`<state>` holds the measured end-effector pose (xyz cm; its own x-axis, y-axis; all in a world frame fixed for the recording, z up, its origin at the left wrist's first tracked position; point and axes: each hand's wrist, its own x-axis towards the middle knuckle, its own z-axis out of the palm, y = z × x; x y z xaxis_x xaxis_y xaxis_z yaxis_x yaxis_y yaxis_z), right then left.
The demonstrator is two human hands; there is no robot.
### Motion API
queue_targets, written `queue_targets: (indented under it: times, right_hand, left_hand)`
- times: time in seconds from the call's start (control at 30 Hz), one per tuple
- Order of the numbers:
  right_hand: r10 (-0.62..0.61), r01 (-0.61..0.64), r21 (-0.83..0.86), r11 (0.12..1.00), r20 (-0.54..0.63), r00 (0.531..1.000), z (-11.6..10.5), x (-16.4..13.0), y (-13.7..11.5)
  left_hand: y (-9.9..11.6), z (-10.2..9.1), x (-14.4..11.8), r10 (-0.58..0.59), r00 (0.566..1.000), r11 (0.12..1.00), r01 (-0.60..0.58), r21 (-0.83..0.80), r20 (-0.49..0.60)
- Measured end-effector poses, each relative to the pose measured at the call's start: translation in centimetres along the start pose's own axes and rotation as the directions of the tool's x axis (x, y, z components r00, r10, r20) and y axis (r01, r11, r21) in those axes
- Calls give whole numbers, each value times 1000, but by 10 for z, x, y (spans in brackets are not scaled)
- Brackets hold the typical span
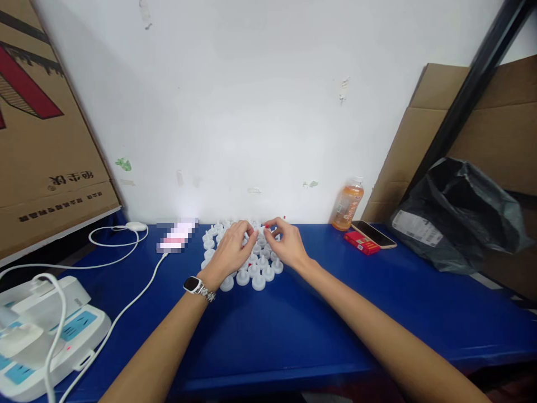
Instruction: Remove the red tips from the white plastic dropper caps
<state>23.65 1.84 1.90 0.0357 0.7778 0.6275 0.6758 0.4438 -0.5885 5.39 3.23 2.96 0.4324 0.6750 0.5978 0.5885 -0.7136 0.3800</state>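
Many white plastic caps with narrow spouts [259, 281] stand crowded together on the blue table, beneath and around both hands. My left hand [232, 246] is over the left part of the group, its fingers curled in toward the thumb. Whatever it may hold is hidden. Facing it from the right, my right hand [288, 240] has thumb and forefinger pinched together at a small red piece [267, 226]. The fingertips of the two hands are close but apart. Another tiny red piece [284, 217] shows just behind the right hand.
A power strip [90, 330] with plugs and white cables lies at left, near a lit phone-like device [178, 235]. At right are an orange drink bottle [348, 204], a red box [361, 242], a phone [373, 234] and a black plastic bag [461, 212]. Cardboard [54, 140] flanks the table.
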Motion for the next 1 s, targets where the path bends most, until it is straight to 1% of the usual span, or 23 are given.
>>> queue_targets:
  times: [0.1,0.2,0.3,0.37,0.47,0.57,0.63,0.77,0.9,1.0]
  right_hand:
    - [1,-9,126,992,68,998,3,-19,-18]
    - [-28,16,218,976,55,998,9,-27,-23]
    - [-23,11,220,975,54,998,13,-33,-25]
    - [-31,13,220,975,76,997,14,-36,-27]
    - [-111,87,251,964,86,990,15,-37,-33]
    - [-219,200,255,946,46,975,17,-34,-38]
    - [-261,251,229,941,15,965,19,-32,-41]
    - [-298,299,151,942,-31,954,21,-32,-43]
    - [-315,318,85,944,-49,948,20,-35,-42]
    - [-311,313,36,949,-46,949,20,-35,-42]
  left_hand:
    - [10,-4,-5,57,997,996,-60,60,54]
    - [13,-8,-8,143,984,973,-160,167,111]
    - [8,-11,-10,191,967,947,-227,228,169]
    - [3,-13,-13,192,963,951,-230,206,189]
    - [-2,-16,-16,156,973,981,-172,87,173]
    - [-4,-19,-17,101,988,995,-99,-25,119]
    - [-3,-18,-17,63,995,995,-56,-80,83]
    - [-3,-12,-16,-31,999,977,36,-210,25]
    - [-4,-4,-15,-89,996,942,84,-324,0]
    - [-4,0,-14,-134,991,921,117,-373,-21]
